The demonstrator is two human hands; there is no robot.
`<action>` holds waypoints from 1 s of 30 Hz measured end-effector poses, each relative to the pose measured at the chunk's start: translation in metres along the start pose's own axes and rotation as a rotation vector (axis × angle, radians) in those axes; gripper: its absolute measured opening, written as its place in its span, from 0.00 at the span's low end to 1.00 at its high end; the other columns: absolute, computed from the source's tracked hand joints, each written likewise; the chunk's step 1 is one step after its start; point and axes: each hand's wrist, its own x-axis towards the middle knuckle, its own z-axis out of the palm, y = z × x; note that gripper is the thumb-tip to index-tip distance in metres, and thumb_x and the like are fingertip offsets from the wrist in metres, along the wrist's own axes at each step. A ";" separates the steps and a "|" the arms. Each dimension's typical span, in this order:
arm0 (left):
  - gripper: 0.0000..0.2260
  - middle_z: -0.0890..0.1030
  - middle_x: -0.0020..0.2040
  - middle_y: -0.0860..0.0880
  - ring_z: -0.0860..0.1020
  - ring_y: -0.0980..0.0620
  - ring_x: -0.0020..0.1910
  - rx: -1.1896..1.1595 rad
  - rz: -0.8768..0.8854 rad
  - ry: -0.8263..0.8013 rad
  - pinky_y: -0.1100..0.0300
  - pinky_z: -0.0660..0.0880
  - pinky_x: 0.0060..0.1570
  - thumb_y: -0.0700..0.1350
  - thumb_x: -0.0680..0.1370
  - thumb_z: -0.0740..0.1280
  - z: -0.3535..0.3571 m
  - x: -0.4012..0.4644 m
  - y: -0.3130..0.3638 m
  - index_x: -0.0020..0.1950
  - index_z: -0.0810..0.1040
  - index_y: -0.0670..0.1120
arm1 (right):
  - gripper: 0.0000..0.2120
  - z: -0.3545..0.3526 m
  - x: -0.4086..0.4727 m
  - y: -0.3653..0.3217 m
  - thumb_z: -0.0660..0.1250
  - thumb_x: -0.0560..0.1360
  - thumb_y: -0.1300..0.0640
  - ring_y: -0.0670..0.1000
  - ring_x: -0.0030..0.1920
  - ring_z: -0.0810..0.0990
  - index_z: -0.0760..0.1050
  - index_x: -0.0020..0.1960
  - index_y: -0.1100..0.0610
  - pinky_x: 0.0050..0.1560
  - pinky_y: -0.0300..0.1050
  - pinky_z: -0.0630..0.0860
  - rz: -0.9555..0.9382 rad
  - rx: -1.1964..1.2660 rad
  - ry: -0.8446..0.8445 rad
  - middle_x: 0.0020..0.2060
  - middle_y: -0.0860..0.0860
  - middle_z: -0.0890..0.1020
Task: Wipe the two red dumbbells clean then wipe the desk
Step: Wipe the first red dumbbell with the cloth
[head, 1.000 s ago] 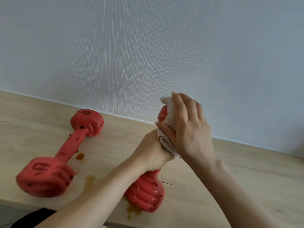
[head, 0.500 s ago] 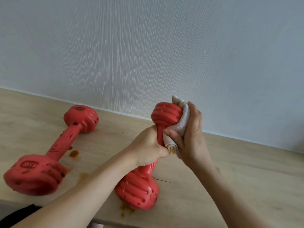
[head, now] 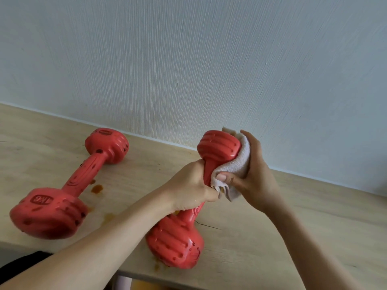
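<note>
One red dumbbell stands tilted on the wooden desk, its lower head on the desktop near the front edge. My left hand grips its handle. My right hand holds a white cloth wrapped against the right side of the upper head and the top of the handle. The second red dumbbell, marked 1KG and spotted with dark stains, lies flat on the desk to the left, untouched.
Brown liquid spots stain the desk beside the lying dumbbell, with more under the standing one. A light textured wall runs along the desk's back edge. The desk's front edge is close below my arms.
My right hand with the cloth has slid from over the top of the upper dumbbell head down to its right side, uncovering the head. My left hand keeps its grip on the handle.
</note>
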 end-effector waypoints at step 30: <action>0.21 0.75 0.42 0.54 0.71 0.51 0.44 1.034 -0.035 0.235 0.57 0.63 0.41 0.67 0.66 0.64 -0.008 -0.033 0.029 0.43 0.66 0.52 | 0.36 0.013 -0.001 -0.007 0.74 0.52 0.41 0.39 0.51 0.80 0.74 0.58 0.50 0.51 0.37 0.76 0.150 -0.031 0.305 0.49 0.40 0.81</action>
